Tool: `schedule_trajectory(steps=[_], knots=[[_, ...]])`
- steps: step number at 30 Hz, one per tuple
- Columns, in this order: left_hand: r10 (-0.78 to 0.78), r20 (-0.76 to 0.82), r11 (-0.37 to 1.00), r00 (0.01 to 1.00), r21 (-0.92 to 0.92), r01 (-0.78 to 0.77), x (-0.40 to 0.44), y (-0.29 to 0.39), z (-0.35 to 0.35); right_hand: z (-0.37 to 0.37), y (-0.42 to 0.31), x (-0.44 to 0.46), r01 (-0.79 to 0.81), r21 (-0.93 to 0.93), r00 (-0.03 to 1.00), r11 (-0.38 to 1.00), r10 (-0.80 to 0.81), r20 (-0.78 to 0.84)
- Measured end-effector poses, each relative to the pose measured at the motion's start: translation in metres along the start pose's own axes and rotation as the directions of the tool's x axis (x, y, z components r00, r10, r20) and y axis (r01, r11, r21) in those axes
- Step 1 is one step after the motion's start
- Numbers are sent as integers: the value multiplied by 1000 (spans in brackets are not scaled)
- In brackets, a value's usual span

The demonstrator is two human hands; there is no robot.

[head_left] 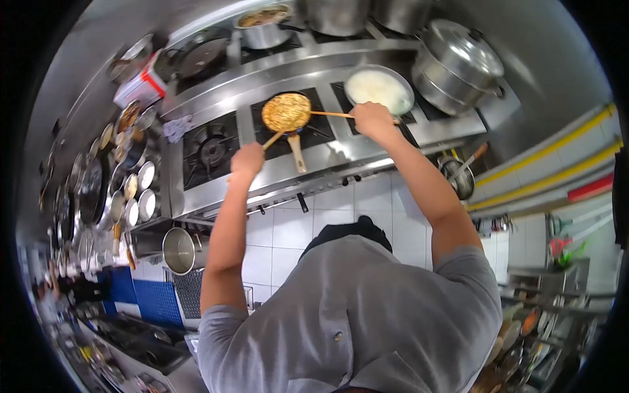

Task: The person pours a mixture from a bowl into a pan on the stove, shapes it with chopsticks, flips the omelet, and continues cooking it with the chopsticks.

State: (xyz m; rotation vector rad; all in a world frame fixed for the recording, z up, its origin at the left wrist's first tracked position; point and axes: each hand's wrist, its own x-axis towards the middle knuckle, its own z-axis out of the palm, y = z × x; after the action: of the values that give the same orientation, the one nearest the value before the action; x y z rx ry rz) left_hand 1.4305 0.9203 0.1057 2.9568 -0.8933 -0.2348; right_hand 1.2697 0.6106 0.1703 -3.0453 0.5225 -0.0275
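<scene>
On the stove burner sits a frying pan whose beige handle (297,154) points toward me. A golden, lumpy layer of food (286,111) fills it. My left hand (247,160) is closed around a wooden utensil (273,139) that reaches to the pan's near edge. My right hand (374,120) grips a second wooden utensil (331,114), thin and level, which meets the pan's right side. The working ends of both utensils are hard to make out against the food. Just beyond my right hand is a wide pan of whitish contents (378,89).
A large lidded steamer pot (457,65) stands at right. Behind are a saucepan of food (263,27) and a dark pan (202,56). A bare burner (213,150) and a cloth (177,128) lie left. Stacked bowls (146,174) crowd the left counter; a deep pot (181,251) is below.
</scene>
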Motion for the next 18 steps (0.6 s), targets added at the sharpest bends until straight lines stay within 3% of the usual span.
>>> schedule_trajectory(steps=[1,3,4,6,8,10,11,12,14,16,18], knots=[[27,18,1000,999,1,-27,-10,4,-19,5,-2,-19,8,28,999,1000,-7,-33],[183,-166,966,969,-155,-209,-39,-15,-48,7,20,-65,-52,145,983,988,77,-167],[82,-193,942,978,-305,-139,-62,-6,-67,13,32,-90,-68,240,963,968,127,-239],[62,-225,907,972,-393,-149,-91,10,-90,8,69,-140,-134,332,962,934,204,-184],[19,-130,858,991,-506,-82,-98,36,-87,7,106,-200,-150,608,920,780,334,-203],[195,-55,705,979,-686,-179,-105,89,-89,16,151,-251,-200,782,795,590,564,-222],[295,39,653,955,-738,-172,-105,117,-82,14,172,-274,-304,759,716,575,664,-216],[389,120,605,913,-781,-155,-103,147,-78,12,191,-294,-397,737,626,548,748,-219],[616,166,463,770,-867,-184,-102,220,-52,34,238,-340,-493,687,552,534,802,-227],[730,256,418,633,-900,-119,-109,308,-40,73,269,-368,-575,643,475,506,846,-242],[798,328,413,505,-908,-63,-108,385,6,118,286,-390,-635,752,353,177,932,79]])
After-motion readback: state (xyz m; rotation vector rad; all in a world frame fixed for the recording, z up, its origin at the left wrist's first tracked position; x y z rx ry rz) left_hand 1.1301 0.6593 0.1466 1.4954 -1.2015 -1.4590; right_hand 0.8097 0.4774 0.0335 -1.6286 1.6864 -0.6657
